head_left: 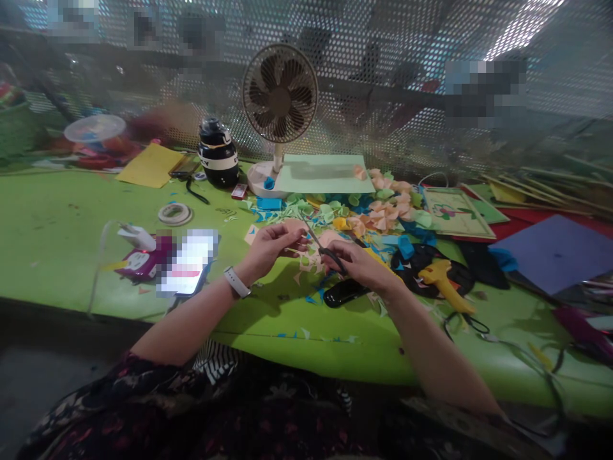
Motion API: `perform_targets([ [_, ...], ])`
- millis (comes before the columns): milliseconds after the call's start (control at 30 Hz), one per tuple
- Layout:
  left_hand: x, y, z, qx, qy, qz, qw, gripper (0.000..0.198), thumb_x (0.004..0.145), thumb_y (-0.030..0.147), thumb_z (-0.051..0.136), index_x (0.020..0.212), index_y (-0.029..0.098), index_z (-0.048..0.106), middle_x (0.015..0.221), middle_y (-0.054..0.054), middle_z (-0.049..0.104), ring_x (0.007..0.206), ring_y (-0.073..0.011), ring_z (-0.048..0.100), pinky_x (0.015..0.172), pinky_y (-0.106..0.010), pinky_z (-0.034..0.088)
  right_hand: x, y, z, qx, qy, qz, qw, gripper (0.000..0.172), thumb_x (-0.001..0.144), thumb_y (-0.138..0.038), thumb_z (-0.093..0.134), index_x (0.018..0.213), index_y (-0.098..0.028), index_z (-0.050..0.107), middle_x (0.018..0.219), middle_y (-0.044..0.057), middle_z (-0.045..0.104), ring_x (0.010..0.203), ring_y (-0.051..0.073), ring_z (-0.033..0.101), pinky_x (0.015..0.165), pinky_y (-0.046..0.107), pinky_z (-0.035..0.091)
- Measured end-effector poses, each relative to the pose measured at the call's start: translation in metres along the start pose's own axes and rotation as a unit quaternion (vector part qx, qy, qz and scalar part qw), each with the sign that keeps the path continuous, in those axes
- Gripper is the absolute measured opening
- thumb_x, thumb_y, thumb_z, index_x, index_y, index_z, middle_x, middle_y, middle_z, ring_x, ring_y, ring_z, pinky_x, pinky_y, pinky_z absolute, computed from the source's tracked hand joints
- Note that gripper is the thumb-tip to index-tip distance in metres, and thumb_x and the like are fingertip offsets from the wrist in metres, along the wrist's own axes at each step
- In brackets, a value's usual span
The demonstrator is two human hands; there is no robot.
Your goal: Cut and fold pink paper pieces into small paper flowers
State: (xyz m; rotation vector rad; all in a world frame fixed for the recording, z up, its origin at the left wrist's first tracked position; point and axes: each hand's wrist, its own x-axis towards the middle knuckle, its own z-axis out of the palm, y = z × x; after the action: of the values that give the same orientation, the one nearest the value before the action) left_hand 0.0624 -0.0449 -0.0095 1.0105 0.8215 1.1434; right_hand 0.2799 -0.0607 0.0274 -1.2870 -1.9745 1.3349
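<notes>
Between thumb and fingers, my left hand (275,248) pinches a piece of peach paper (293,225) over the table. My right hand (352,260) is closed round the dark handles of a pair of scissors (313,237), whose blades point up and left beside the paper. Below and behind both hands lie peach paper scraps (313,260). A shiny black object (345,294) rests on the table under my right hand. Farther back is a pile of cut peach, green and blue paper pieces (383,214). Whether the blades touch the paper, I cannot tell.
On the left are a lit phone (188,263), a white charger plug (137,237) and a tape roll (175,214). A fan (280,96) and a black jar (218,156) stand at the back. A yellow glue gun (445,284) and its cable lie right, near purple paper (555,252).
</notes>
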Motion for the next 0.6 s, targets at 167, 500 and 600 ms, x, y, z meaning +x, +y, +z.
perform_targets([
  [167, 0.0004, -0.0009, -0.0007, 0.000, -0.004, -0.002, 1.000, 0.030, 0.076, 0.040, 0.081, 0.089, 0.015, 0.073, 0.087, -0.009, 0.078, 0.072, -0.0139, 0.073, 0.063, -0.023, 0.055, -0.0006, -0.0031, 0.0000, 0.001, -0.002, 0.004, 1.000, 0.049, 0.079, -0.069, 0.064, 0.075, -0.021, 0.052, 0.073, 0.000, 0.058, 0.061, 0.013, 0.050, 0.053, 0.027, 0.040],
  [500, -0.0013, 0.0005, 0.0020, -0.009, 0.000, -0.007, 1.000, 0.030, 0.075, 0.039, 0.083, 0.086, 0.014, 0.072, 0.084, -0.008, 0.077, 0.070, -0.0131, 0.072, 0.065, -0.024, 0.056, 0.0004, -0.0050, 0.0007, 0.000, -0.007, -0.001, 1.000, 0.051, 0.077, -0.071, 0.064, 0.073, -0.021, 0.052, 0.071, 0.001, 0.059, 0.062, 0.014, 0.049, 0.055, 0.028, 0.037],
  [600, -0.0015, 0.0009, 0.0029, -0.014, -0.001, -0.008, 1.000, 0.030, 0.074, 0.039, 0.083, 0.085, 0.014, 0.072, 0.083, -0.008, 0.077, 0.069, -0.0127, 0.072, 0.065, -0.024, 0.056, -0.0002, -0.0068, 0.0011, -0.011, -0.003, -0.015, 1.000, 0.049, 0.079, -0.069, 0.064, 0.072, -0.021, 0.052, 0.071, 0.001, 0.058, 0.063, 0.014, 0.048, 0.058, 0.029, 0.037],
])
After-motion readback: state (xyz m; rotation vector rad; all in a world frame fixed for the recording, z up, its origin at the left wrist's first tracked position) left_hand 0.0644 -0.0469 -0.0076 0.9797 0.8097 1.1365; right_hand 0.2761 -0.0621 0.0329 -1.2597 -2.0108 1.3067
